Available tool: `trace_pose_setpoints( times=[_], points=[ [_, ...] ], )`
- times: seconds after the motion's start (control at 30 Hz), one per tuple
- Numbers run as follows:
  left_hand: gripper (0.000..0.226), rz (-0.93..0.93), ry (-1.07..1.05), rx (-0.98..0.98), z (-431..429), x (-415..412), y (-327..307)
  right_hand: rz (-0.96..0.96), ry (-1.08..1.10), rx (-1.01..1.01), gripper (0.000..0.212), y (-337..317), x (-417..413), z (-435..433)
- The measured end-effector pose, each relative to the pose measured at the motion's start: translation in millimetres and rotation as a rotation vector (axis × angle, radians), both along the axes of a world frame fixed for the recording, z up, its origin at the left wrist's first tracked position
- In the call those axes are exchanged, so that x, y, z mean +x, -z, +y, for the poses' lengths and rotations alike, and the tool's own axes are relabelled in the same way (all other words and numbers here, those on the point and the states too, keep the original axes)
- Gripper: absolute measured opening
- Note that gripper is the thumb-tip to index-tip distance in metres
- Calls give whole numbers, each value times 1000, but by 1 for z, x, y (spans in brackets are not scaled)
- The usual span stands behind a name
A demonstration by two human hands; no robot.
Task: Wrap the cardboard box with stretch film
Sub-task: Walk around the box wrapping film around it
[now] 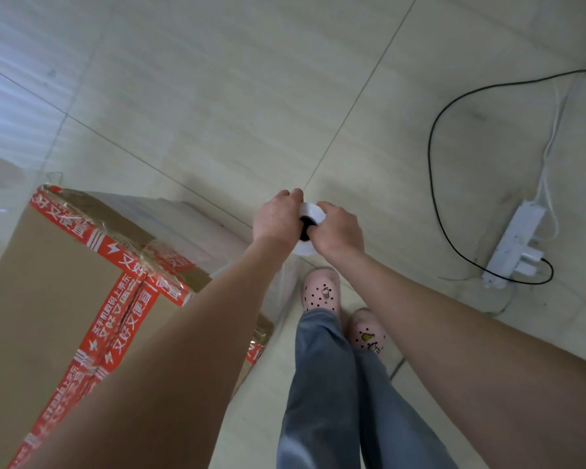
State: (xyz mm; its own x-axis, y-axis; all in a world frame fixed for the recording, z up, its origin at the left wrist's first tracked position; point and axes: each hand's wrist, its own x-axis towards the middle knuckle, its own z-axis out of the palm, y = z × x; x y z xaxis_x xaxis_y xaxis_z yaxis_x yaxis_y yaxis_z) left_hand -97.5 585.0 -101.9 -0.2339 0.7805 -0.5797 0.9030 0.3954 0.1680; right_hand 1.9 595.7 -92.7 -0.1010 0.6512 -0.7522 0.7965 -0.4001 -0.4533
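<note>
A tall cardboard box (48,265) with red printed tape stands on the floor at the left. Clear film clings to its upper edges and side. Both my arms reach forward to the right of the box. My left hand (278,214) and my right hand (340,230) grip a white roll of stretch film (310,211) between them, its dark core facing me. A sheet of clear film (285,286) runs from the roll down and back towards the box's near corner.
A white power strip (515,245) lies on the tiled floor at the right, with a black cable (432,164) looping away from it and a white cord beside it. My legs in jeans and pink clogs (322,289) stand below the hands.
</note>
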Motion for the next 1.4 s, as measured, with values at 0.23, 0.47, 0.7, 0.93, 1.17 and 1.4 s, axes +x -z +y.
trace_pose_setpoints(
  times=[0.23,0.47,0.7,0.93,1.17,1.4],
  points=[
    [19,-73,-289,-52,10,-31,0,-41,-223,165,44,-7,-24,18],
    [25,-219,-843,-3,11,-61,5,-23,-141,139,44,2,-56,32],
    [32,-252,-904,-15,7,-79,7,-59,-79,40,42,4,-83,47],
    [33,-61,-288,0,21,-85,1,-70,-74,-30,39,0,-88,45],
    [26,-48,-268,-3,35,-90,4,-50,-226,45,32,-4,-85,52],
    [20,-130,-676,-7,40,-111,4,-100,-497,170,30,-8,-112,81]
  ],
)
